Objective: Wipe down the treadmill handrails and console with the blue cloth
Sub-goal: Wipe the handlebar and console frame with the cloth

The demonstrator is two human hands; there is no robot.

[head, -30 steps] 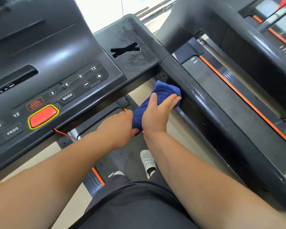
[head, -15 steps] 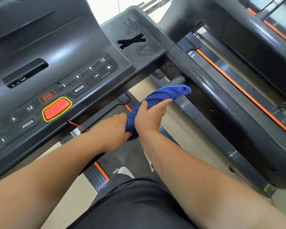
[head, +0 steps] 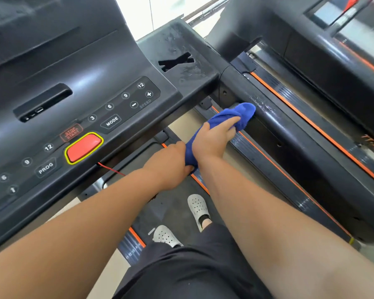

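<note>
**Finding.** The blue cloth (head: 231, 118) is drawn out in a roll between my hands. Its far end is bunched against the inner face of the right handrail (head: 289, 143), just past the joint with the console (head: 99, 67), at about 1 o'clock from the middle of my view. My right hand (head: 214, 141) lies on top of the cloth, fingers stretched along it, pressing it to the rail. My left hand (head: 173, 167), at 7 o'clock of the right and almost touching it, is curled round the cloth's near tail.

**Step in hand, as I judge it.** I am wiping the front end of the right handrail. A wet streak (head: 262, 105) shows on the rail top at 1 o'clock of the cloth, so the stroke should carry over the crown, not only along the side. A flatter pad under the palm would cover more than the rolled end does. The left hand need only stop the tail from trailing.

**Clearances.**
- The rail runs free toward 4 o'clock, with open room for a long pull toward me.
- At 11 o'clock the console's lower edge hangs close.
- The red stop button (head: 83, 147) and red cord (head: 111, 169), at 9 o'clock, are best left untouched.
- The neighbouring treadmill (head: 333, 61) stands beyond the rail at 2 o'clock, narrowing the outer side.
</note>
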